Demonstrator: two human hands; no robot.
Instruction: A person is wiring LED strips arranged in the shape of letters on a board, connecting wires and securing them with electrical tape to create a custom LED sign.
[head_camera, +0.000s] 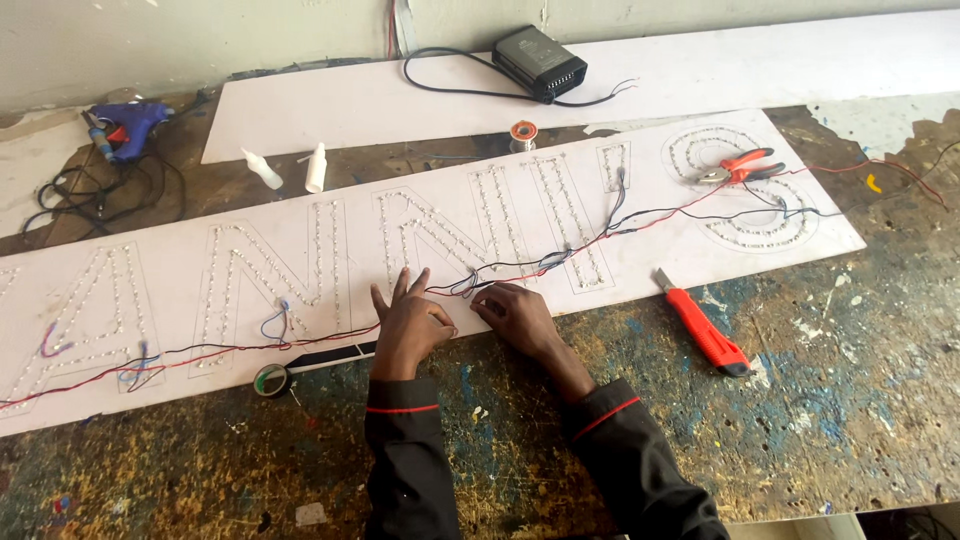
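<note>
Standing beside the bench, head view: L hand (408, 322) lies flat w/ fingers spread on the white sign board (300, 250), gripping nothing. R hand (517, 312) pinches the red and black wires (462, 284) at its 10 o'clock, near the board's front edge. Red utility knife (704, 333) at 3, pliers (742, 166) up at 1.

Sign board (300, 215): lay lengthwise on the workbench (820, 400), with a second board (700, 70) behind it.
Hands: left hand (408, 325) and right hand (517, 313) rested side by side on the sign board's near edge, at the wires (520, 263).
Utility knife (703, 334): on the bench, right of the hands.
Pliers (742, 165): on the sign board's right end.
Tape roll (270, 380): left of the hands.
Power supply (538, 62): on the rear board.
Glue gun (125, 127): far left, behind.
</note>
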